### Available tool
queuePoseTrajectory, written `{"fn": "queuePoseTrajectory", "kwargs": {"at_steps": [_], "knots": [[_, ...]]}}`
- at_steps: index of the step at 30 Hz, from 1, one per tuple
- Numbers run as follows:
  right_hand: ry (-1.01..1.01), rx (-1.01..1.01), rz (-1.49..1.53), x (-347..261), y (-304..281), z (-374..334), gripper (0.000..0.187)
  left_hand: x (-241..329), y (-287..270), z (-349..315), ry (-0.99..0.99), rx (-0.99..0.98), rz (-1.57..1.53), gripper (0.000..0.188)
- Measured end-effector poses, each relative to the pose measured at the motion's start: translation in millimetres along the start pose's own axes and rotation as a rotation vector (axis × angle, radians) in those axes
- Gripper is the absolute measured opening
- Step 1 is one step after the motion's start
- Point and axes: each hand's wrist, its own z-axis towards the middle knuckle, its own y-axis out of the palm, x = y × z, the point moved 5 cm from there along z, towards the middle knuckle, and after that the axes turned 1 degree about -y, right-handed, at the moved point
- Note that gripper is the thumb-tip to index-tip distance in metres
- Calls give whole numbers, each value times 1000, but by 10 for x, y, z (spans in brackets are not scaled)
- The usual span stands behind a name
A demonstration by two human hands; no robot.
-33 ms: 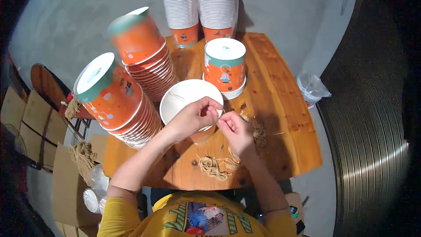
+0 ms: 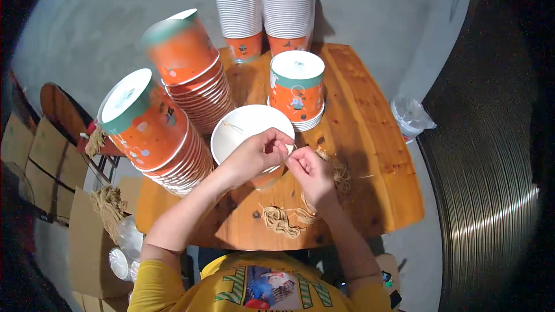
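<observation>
Left hand [image 2: 260, 155] and right hand [image 2: 313, 177] pinch their fingertips at the right rim of the paper bucket [image 2: 222, 141] on the table [image 2: 393, 190]; what they clamp, perhaps some tan cord [image 2: 280, 221], I cannot tell. Nothing visibly changes since the previous picture, so fingerwork seems ongoing.

Shows brown wooden table [image 2: 376, 150], rounded corners. Has plain grey wall [image 2: 115, 29] beyond table, grey floor [image 2: 424, 271] right of table, dark ribbed panel [image 2: 491, 196] past that. Catches bright light streak on panel.
</observation>
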Motion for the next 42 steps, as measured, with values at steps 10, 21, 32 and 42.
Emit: {"fn": "queuePoseTrajectory", "kwargs": {"at_steps": [10, 21, 32, 42], "knots": [[62, 13, 7, -60, 21, 2, 9, -52, 16, 2, 27, -4, 232, 13], [-60, -101, -151, -211, -89, -56, 3, -61, -59, 62, -8, 6, -35, 12], [-96, -251, -274, -609, -204, 267, 10, -95, 36, 108, -31, -90, -27, 12], [53, -124, -186, -358, -163, 351, 9, -213, 76, 122, -153, -223, -249, 14]]}}
